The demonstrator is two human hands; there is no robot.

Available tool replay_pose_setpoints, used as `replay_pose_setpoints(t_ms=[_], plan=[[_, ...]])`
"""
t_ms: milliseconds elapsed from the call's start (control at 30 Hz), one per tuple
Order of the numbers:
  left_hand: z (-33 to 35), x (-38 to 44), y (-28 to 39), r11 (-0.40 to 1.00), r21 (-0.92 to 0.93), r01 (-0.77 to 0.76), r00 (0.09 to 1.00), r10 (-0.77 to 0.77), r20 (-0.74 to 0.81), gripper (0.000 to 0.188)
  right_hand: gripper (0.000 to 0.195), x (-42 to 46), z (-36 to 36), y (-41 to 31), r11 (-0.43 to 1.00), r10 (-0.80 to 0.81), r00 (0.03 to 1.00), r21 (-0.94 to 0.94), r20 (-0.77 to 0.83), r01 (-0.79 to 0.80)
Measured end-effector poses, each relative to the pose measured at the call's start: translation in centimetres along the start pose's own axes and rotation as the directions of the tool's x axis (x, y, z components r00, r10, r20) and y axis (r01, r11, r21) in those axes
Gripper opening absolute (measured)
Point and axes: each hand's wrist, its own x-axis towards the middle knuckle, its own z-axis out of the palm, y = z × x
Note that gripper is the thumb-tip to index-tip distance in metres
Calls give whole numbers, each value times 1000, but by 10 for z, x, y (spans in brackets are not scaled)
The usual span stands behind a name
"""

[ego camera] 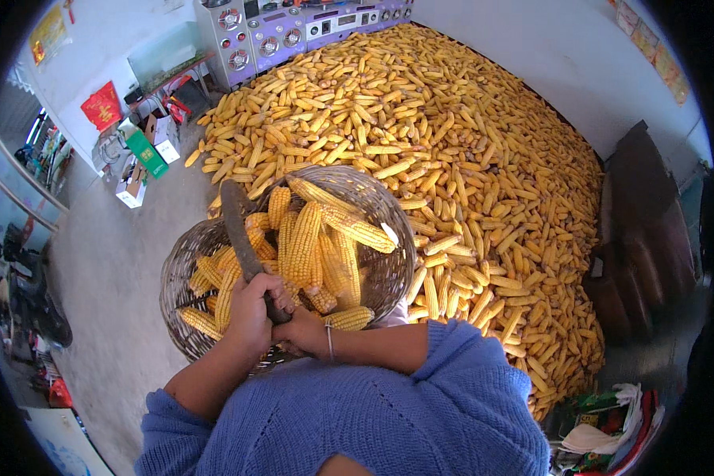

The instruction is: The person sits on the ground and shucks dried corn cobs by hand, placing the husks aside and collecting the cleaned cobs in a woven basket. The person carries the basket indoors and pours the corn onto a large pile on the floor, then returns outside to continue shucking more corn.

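A round woven wicker basket (387,202) hangs before my body, part full of yellow corn cobs (305,244). A thick, dark, curved wooden handle (238,232) arches across the basket's top. My left hand (259,309) wraps around the handle near its lower end. Just to the right and slightly lower, my right hand (302,333), with a pale band at its wrist, also closes on the handle's end. The cobs lean in several directions, and one on the right shows a white broken end. My forearms and blue knitted sweater hide the basket's nearest rim.
A large heap of corn cobs (452,154) covers the floor ahead and right, up against the wall. Purple-and-silver speaker cabinets (276,38) stand behind it. Cardboard boxes (146,149) sit left on the concrete floor (113,273). A dark brown piece of furniture (636,256) stands right.
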Motion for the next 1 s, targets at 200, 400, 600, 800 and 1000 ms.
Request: replay_pose_setpoints(t_ms=[200,400,600,800,1000], plan=[[67,112,-3,991,120,58,994,-46,-102,10,21,55,-104,-52,992,103,991,-78,84,-97],[181,235,40,979,44,201,956,-187,-226,9,13,81,-210,-195,982,153,987,103,41,-157],[283,318,84,946,103,309,951,-307,-35,7,22,135,-283,-231,979,19,991,204,-133,8],[351,401,120,938,274,214,931,-281,231,8,22,150,-348,-349,965,-104,965,212,-242,157],[382,524,157,909,379,171,869,-320,377,18,18,251,-405,-387,900,-225,798,195,-559,390]])
